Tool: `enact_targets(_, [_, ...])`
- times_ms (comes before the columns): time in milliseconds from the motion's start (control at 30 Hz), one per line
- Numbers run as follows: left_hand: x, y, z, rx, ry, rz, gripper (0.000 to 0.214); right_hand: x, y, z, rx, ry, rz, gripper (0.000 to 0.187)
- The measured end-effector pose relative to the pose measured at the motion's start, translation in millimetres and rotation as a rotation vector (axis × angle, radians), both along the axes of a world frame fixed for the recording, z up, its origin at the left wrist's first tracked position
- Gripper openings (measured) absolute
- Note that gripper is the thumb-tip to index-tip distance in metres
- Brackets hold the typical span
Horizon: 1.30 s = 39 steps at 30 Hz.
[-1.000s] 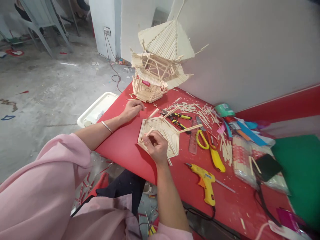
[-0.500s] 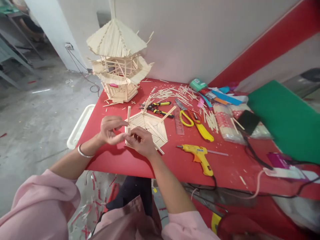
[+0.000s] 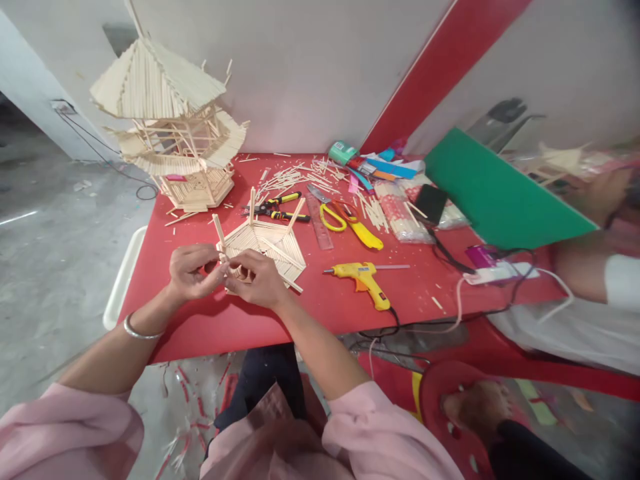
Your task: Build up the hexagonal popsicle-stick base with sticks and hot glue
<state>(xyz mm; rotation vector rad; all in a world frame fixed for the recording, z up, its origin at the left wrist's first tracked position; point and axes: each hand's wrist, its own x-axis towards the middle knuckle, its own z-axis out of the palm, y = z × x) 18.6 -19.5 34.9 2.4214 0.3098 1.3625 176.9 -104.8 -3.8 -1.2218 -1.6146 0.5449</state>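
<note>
A flat hexagonal panel of thin wooden sticks lies near the table's front left, with short posts standing up from its corners. At its left corner, my left hand pinches the lower part of an upright wooden stick post. My right hand meets it there, its fingers closed around the foot of the same post. The fingertips hide the joint between post and panel. Just behind the panel lie pliers with yellow-and-black handles.
A stick-built pagoda stands at the back left. Right of the panel lie a ruler, scissors, a yellow glue gun with its cable, and loose sticks. A green board stands at right, another person's arm beyond it.
My view has swung to the right, bringing another person's arm and foot into sight. My left fingers have closed in beside my right fingers, low on the post.
</note>
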Motion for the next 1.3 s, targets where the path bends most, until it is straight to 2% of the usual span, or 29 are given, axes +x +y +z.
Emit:
enact_targets(133, [0.5, 1.6, -1.3, -0.055, 0.016, -0.008, 0.018, 19.1, -19.7, 5.6, 0.08, -0.107, -0.132, 0.036])
enact_targets(200, [0.7, 2.0, -1.9, -0.083, 0.026, -0.026, 0.019, 44.4, -24.1, 12.0, 0.068, -0.185, -0.336, 0.029])
enact_targets(233, [0.9, 2.2, -2.1, -0.094, 0.028, -0.035, 0.02, 61.0, -23.4, 16.3, 0.037, -0.226, -0.501, 0.026])
enact_targets(267, [1.1, 2.3, -2.3, -0.1, 0.026, -0.041, 0.02, 79.2, -20.7, 21.0, -0.022, -0.291, -0.628, 0.024])
enact_targets(333, [1.3, 2.7, -2.9, -0.094, 0.007, -0.058, 0.02, 116.3, -11.1, 29.7, -0.237, -0.433, -0.836, 0.021])
enact_targets(400, [0.9, 3.5, -4.1, -0.097, 0.002, -0.074, 0.02, 147.4, 0.6, 34.6, -0.519, -0.559, -0.892, 0.028])
enact_targets(433, [0.4, 4.1, -4.9, -0.107, 0.004, -0.082, 0.02, 159.1, 6.0, 34.9, -0.632, -0.585, -0.88, 0.033])
enact_targets(500, [-0.9, 5.5, -7.1, -0.144, 0.008, -0.094, 0.023, 174.5, 14.8, 31.9, -0.73, -0.558, -0.832, 0.038])
enact_targets(600, [-3.0, 7.2, -9.9, -0.177, -0.007, -0.106, 0.035, 183.8, 21.0, 26.1, -0.715, -0.467, -0.79, 0.038])
enact_targets(700, [-4.0, 7.6, -11.2, -0.21, 0.007, -0.084, 0.043, 184.9, 15.8, 31.8, -0.678, -0.427, -0.795, 0.027])
enact_targets(767, [-4.1, 7.5, -12.0, -0.239, 0.026, -0.069, 0.044, 179.6, 3.6, 43.0, -0.591, -0.381, -0.821, 0.019])
enact_targets(800, [-4.0, 7.4, -12.6, -0.249, 0.031, -0.067, 0.044, 174.1, -5.2, 49.7, -0.514, -0.345, -0.836, 0.021])
enact_targets(833, [-3.9, 7.4, -13.2, -0.258, 0.033, -0.066, 0.043, 166.4, -15.2, 56.1, -0.328, -0.195, -0.842, 0.022])
enact_targets(867, [-3.7, 7.3, -13.9, -0.263, 0.032, -0.066, 0.043, 156.7, -25.9, 61.7, -0.192, -0.044, -0.77, 0.023])
enact_targets(900, [-3.6, 7.2, -14.4, -0.264, 0.028, -0.067, 0.043, 145.3, -36.2, 65.9, -0.137, 0.087, -0.661, 0.025])
enact_targets(933, [-3.4, 7.1, -14.9, -0.266, 0.025, -0.068, 0.042, 132.9, -45.4, 68.4, -0.165, 0.186, -0.526, 0.025])
enact_targets(1000, [-3.2, 6.7, -15.3, -0.267, 0.023, -0.072, 0.042, 107.9, -56.6, 67.4, -0.343, 0.272, -0.248, 0.022])
enact_targets(1067, [-3.1, 6.4, -15.2, -0.265, 0.018, -0.086, 0.041, 87.4, -55.3, 60.4, -0.484, 0.276, -0.109, 0.018])
enact_targets(1167, [-3.4, 6.2, -15.4, -0.28, 0.024, -0.087, 0.042, 69.0, -34.3, 46.5, -0.616, 0.272, -0.051, 0.02])
enact_targets(1300, [-3.3, 6.6, -16.4, -0.287, 0.033, -0.072, 0.044, 56.1, 1.3, 33.7, -0.689, 0.256, -0.037, 0.021])
